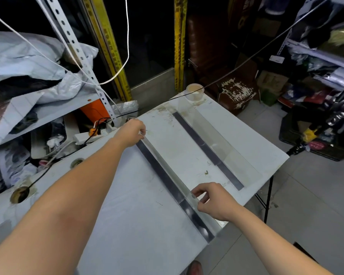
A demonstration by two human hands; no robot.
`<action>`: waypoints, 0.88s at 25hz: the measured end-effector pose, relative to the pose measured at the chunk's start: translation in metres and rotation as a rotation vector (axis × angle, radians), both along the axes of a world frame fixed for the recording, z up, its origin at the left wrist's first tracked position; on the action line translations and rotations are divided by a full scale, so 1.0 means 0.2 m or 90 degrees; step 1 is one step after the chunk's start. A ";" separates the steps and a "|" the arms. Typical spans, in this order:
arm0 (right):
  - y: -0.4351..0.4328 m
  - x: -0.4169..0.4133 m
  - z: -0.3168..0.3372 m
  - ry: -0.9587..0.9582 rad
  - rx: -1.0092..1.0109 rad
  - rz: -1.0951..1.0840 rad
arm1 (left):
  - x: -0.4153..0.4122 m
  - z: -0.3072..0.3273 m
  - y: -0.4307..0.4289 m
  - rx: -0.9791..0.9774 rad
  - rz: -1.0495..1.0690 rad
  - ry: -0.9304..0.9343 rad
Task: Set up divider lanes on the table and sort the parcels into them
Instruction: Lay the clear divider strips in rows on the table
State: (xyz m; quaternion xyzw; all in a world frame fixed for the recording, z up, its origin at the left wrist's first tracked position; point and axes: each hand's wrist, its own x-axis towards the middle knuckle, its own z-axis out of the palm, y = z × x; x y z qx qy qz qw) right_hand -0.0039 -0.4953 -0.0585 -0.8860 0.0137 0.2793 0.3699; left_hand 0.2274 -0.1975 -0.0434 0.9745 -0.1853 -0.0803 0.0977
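Fingers (141,128) of the left hand (131,132) grip the clear divider's (163,171) far end; the right hand (213,201) pinches its near end.

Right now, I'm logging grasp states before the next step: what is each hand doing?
The left hand grips the far end of the clear divider.
The right hand pinches the same divider near its near end.

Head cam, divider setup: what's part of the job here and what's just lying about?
Job: near divider, with the left hand gripping its far end and the right hand pinching its near end; second divider, already laid; table.
Lying about: cup on the table's far end; power strip; grey bags, possibly parcels, unclear.
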 end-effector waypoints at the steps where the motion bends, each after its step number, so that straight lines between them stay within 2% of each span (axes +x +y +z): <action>1: 0.01 0.01 0.00 0.000 -0.004 -0.008 | 0.03 -0.01 0.00 -0.002 -0.004 0.002; 10: 0.15 0.13 -0.01 -0.026 -0.029 -0.029 | 0.23 -0.10 0.09 -0.025 0.004 0.004; 22: 0.17 0.15 0.01 -0.002 -0.027 -0.044 | 0.27 -0.14 0.09 -0.020 -0.007 0.025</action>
